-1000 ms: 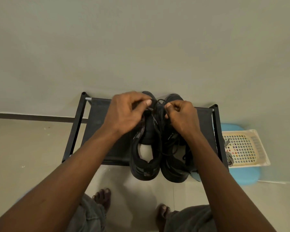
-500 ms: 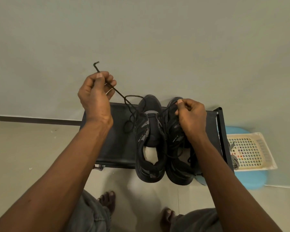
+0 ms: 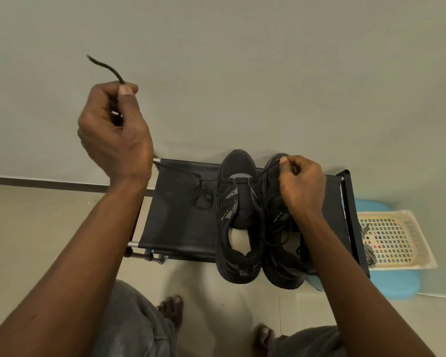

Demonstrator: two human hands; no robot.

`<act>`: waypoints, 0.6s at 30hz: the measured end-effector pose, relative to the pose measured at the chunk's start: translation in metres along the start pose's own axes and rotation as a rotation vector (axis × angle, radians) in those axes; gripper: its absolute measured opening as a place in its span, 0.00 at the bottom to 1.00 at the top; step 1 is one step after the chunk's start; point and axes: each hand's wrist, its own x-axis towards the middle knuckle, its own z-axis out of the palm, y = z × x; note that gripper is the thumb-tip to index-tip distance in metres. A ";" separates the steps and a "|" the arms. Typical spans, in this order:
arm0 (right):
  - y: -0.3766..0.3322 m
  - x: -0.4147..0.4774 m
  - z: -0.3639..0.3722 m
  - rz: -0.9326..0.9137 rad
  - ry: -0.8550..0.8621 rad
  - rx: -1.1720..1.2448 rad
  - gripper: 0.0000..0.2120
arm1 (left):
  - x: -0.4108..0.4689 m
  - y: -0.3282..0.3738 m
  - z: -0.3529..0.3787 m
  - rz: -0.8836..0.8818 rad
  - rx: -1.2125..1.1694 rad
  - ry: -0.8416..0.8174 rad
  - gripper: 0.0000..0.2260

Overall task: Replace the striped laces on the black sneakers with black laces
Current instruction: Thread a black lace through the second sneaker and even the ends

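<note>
Two black sneakers stand side by side on a black rack, toes to the wall: the left sneaker (image 3: 236,215) and the right sneaker (image 3: 278,228). A black lace (image 3: 106,67) runs from the left sneaker's lowest eyelets across the rack up to my left hand (image 3: 113,132). That hand pinches it high above the rack's left end, and the lace tip sticks out above the fingers. My right hand (image 3: 300,186) rests on the right sneaker's front and pinches the lace's other end. Striped laces (image 3: 368,251) lie at the rack's right edge.
The black fabric shoe rack (image 3: 180,228) stands against a grey wall. A cream perforated basket (image 3: 394,238) sits on a blue stool (image 3: 397,282) to its right. My bare feet are on the tiled floor in front of the rack.
My left hand has pulled the black lace up and out to the left, away from the sneakers, and the lace has drawn straighter. My right hand stays at the right sneaker's toe.
</note>
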 end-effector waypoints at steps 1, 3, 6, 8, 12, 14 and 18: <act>-0.003 -0.002 0.000 -0.038 -0.004 -0.081 0.08 | -0.001 -0.003 0.001 -0.061 -0.061 -0.059 0.10; -0.009 -0.007 0.004 -0.144 -0.066 -0.231 0.13 | -0.004 -0.002 0.004 -0.267 -0.263 -0.193 0.09; -0.024 -0.017 0.022 -0.338 -0.246 -0.295 0.22 | -0.007 0.015 0.009 -0.702 -0.603 -0.306 0.09; -0.031 -0.025 0.038 -0.481 -0.379 -0.386 0.25 | -0.004 0.025 0.010 -0.937 -0.880 -0.342 0.10; -0.037 -0.042 0.066 -0.622 -0.597 -0.630 0.30 | 0.000 0.035 0.009 -1.141 -1.285 -0.376 0.13; -0.036 -0.043 0.070 -0.647 -0.613 -0.743 0.26 | -0.001 0.039 0.009 -1.178 -1.422 -0.387 0.14; -0.035 -0.030 0.067 -0.490 -0.557 -0.506 0.08 | 0.006 0.044 0.005 -1.095 -1.281 -0.374 0.13</act>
